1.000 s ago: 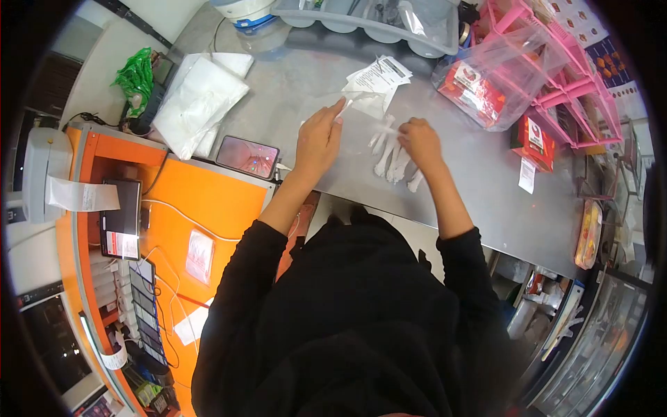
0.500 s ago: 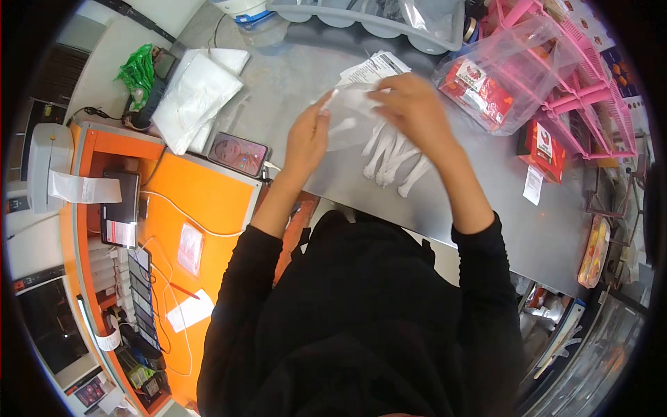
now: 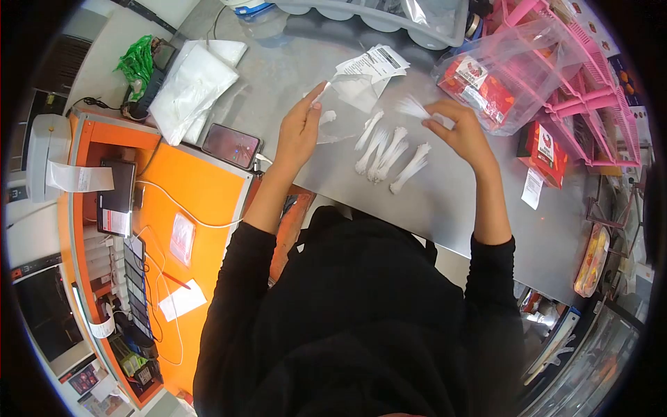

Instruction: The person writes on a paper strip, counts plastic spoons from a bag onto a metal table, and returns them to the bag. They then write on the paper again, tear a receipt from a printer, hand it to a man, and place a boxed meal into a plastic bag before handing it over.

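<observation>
My left hand (image 3: 300,132) is closed on the edge of a clear plastic bag (image 3: 349,125), which hangs open toward the right over the steel table. Something small and white shows through the bag close to my fingers. Between thumb and fingers, my right hand (image 3: 458,131) pinches a white fan-shaped bundle (image 3: 413,108), its spread end pointing left. Several similar white bundles (image 3: 390,156) of thin strands, narrow at one end, lie on the table below and between my hands. Printed paper slips (image 3: 375,66) lie just beyond the bag.
A grey plastic tray (image 3: 389,17) stands at the back. To the right are red boxes (image 3: 545,156), one inside clear plastic, and a pink rack (image 3: 577,97). At left lie white plastic packs (image 3: 191,90), a phone (image 3: 231,146) and an orange counter (image 3: 201,187).
My right hand has moved away from the bag to the right and now holds a white bundle clear of it. My left hand keeps the bag, slightly farther left.
</observation>
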The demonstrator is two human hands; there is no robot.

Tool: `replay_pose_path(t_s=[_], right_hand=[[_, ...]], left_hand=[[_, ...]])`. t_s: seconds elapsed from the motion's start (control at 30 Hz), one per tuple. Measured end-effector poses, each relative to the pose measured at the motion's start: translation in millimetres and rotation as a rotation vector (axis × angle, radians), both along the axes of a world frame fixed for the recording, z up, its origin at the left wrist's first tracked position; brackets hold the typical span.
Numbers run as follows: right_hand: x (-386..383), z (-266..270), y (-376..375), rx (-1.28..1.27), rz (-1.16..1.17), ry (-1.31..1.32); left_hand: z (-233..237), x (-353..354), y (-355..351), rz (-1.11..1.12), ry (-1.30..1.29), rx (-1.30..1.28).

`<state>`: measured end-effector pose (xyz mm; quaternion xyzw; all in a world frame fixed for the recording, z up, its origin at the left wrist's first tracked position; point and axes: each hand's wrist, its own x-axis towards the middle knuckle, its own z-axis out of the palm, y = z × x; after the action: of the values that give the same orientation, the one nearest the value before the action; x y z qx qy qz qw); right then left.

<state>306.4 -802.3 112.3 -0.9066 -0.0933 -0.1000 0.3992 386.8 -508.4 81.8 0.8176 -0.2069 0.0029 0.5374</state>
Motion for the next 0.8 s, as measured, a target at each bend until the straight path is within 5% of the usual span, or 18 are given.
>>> replay_pose_path(t_s=[0.17,0.27,0.43,0.63,0.73,0.8], right_hand=[[43.7,21.0,62.7,-0.665,0.179,-0.459],[40.7,27.4,77.6,-0.327,0.163,-0.673],[-15.4,-48.4,1.7,-0.769,0.258,0.070],[-20.9,-65.5,-10.9,-0.276,0.381,0.018],[-21.0,-47.4,-21.7,-0.003,0.183,0.200],[-10.7,-24.2,-9.2,0.088,0.099,0.086]], left_hand=[[2.7,-6.6,-6.9,-0.024,0.017,0.027],[4.8,-6.5,-8.1,-0.021,-0.014,-0.077],[6.1,-7.3,-0.3,0.011,0.072,-0.078],[2.5,-5.1,0.0,0.020,0.063,-0.062],[5.1,-7.6,0.6,0.013,0.089,-0.066],[6.2,-7.8,0.1,0.006,0.089,-0.074]])
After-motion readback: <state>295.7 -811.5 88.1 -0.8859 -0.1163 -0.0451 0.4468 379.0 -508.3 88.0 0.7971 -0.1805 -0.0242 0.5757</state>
